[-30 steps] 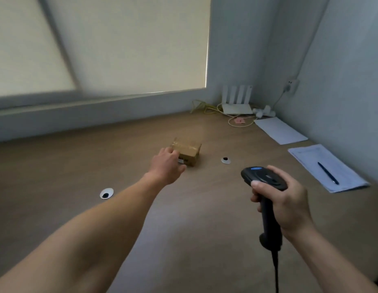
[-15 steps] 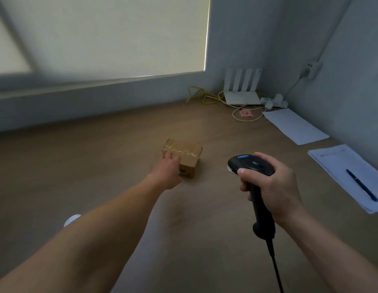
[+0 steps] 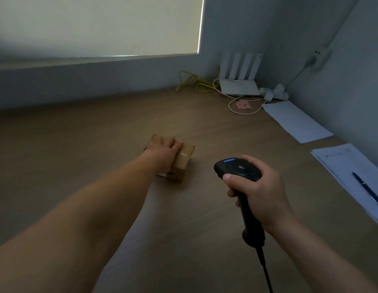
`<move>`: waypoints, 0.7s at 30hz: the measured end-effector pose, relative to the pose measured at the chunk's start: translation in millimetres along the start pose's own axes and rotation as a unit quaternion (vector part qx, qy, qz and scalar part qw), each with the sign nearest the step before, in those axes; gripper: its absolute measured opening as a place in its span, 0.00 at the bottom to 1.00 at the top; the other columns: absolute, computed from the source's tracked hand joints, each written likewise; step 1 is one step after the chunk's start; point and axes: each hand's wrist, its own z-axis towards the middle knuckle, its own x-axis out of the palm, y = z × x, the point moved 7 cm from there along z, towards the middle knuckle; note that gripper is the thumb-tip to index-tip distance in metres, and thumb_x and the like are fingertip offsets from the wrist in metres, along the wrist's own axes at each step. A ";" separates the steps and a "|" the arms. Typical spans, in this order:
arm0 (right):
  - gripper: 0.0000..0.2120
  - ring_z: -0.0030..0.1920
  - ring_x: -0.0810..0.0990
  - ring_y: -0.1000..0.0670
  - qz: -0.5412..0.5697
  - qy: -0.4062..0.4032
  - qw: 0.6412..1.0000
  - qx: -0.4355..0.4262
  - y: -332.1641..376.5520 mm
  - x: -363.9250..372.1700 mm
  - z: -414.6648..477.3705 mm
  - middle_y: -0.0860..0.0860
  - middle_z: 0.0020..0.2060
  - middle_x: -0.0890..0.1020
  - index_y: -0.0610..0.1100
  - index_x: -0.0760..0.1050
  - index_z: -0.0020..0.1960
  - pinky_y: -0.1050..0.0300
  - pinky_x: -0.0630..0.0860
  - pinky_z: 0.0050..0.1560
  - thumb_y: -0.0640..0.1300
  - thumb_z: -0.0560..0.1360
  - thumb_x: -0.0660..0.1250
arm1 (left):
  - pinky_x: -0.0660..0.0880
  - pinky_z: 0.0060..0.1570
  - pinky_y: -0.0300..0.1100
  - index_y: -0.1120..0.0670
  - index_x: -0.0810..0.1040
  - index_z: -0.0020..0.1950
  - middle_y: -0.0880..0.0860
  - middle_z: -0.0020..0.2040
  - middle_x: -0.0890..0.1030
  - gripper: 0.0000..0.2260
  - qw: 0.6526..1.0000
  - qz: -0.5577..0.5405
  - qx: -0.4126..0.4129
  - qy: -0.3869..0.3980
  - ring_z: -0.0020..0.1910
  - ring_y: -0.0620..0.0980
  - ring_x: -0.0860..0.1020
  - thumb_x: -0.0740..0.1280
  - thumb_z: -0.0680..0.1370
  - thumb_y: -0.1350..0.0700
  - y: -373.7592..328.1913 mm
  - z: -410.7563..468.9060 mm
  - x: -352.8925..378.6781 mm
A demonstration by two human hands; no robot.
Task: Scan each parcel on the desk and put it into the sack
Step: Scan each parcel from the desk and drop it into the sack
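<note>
A small brown cardboard parcel [image 3: 183, 160] wrapped in clear tape lies on the wooden desk [image 3: 99, 144], near the middle. My left hand [image 3: 163, 152] reaches out and covers the parcel's top and left side, gripping it from above. To the right and nearer to me, my right hand [image 3: 259, 189] grips the handle of a black barcode scanner [image 3: 236, 169], whose head points toward the parcel. The scanner's cable [image 3: 266, 269] trails down toward me. No sack is in view.
A white router [image 3: 239, 85] with yellow and white cables stands in the far right corner, a pink note [image 3: 244, 105] in front of it. Paper sheets [image 3: 295, 121] lie along the right wall. Nearer lies a paper stack [image 3: 344, 166] with a pen [image 3: 367, 190].
My left hand has moved forward from the parcel's near side onto its top. My view has shifted closer and to the left. My right hand still holds the scanner.
</note>
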 end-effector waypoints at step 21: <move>0.31 0.36 0.84 0.41 0.097 0.011 0.995 0.033 -22.3 -26.1 -209.0 0.40 0.42 0.85 0.43 0.72 0.71 0.49 0.76 0.34 0.38 0.71 0.77 | 0.76 0.55 0.50 0.45 0.66 0.75 0.51 0.59 0.70 0.43 0.980 -0.132 -0.096 0.110 0.57 0.55 0.71 0.80 0.63 0.40 -59.8 -301.8 108.9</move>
